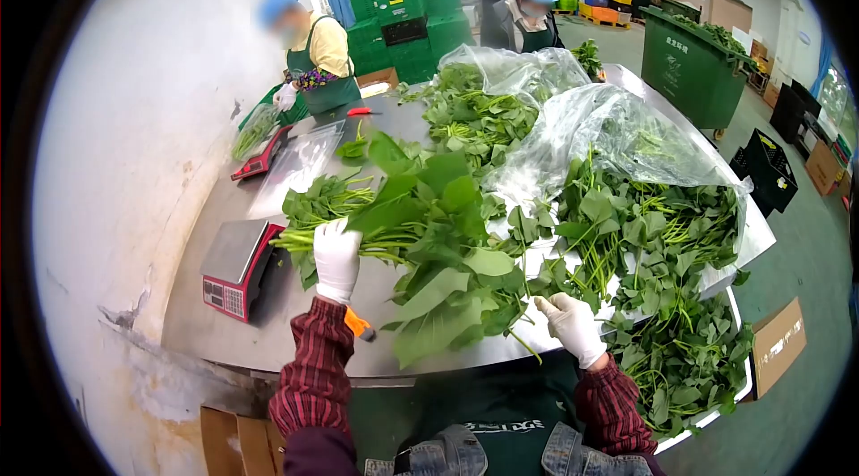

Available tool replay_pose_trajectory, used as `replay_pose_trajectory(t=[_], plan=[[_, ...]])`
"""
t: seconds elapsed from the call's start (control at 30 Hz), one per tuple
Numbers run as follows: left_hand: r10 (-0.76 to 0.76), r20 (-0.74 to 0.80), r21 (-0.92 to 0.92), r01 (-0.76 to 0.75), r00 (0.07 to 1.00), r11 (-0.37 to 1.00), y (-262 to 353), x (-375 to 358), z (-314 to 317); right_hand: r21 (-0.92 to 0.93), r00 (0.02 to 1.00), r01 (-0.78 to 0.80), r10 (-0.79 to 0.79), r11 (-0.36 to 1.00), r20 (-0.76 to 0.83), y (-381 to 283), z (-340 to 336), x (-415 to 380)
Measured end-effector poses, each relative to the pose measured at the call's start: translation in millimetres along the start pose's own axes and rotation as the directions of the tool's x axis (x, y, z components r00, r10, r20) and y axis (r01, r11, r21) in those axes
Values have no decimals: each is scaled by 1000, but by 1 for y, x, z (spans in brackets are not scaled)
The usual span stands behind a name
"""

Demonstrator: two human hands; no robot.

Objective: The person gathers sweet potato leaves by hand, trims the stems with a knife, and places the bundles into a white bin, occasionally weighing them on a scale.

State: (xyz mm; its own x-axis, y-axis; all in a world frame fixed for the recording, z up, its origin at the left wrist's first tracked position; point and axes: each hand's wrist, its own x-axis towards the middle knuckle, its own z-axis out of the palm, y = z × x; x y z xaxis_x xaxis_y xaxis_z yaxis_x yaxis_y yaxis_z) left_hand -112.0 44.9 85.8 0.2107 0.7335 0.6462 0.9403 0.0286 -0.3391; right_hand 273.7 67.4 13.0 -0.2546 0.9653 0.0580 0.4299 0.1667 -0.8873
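Observation:
My left hand (337, 259), in a white glove, is closed around the stems of a bunch of leafy greens (438, 284). The stem ends stick out to the left of the fist, and the broad leaves spread to the right above the steel table. At the right edge of the bunch, my gloved right hand (574, 327) has its fingertips pinched together on a thin leafy stem (528, 297). Behind my left hand lies a smaller bunch of greens (327, 199). An orange-handled tool (360, 325) rests beside my left wrist, partly hidden.
A red scale (240, 266) stands at the left. Clear plastic bags (300, 167) lie behind it, near a second scale (261, 154). Loose greens (626, 225) under plastic sheeting (626, 131) cover the right side. A white crate of greens (684, 360) stands below. Two co-workers face the table.

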Motion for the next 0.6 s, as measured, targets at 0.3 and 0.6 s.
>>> replay_pose_trajectory(t=[0.3, 0.6], plan=[[58, 96, 227, -78, 994, 971, -7, 15, -1, 0, 999, 6, -6, 1000, 33, 20, 3, 0], [81, 173, 352, -139, 981, 926, -7, 22, 12, -27, 999, 31, -30, 999, 33, 31, 7, 1]])
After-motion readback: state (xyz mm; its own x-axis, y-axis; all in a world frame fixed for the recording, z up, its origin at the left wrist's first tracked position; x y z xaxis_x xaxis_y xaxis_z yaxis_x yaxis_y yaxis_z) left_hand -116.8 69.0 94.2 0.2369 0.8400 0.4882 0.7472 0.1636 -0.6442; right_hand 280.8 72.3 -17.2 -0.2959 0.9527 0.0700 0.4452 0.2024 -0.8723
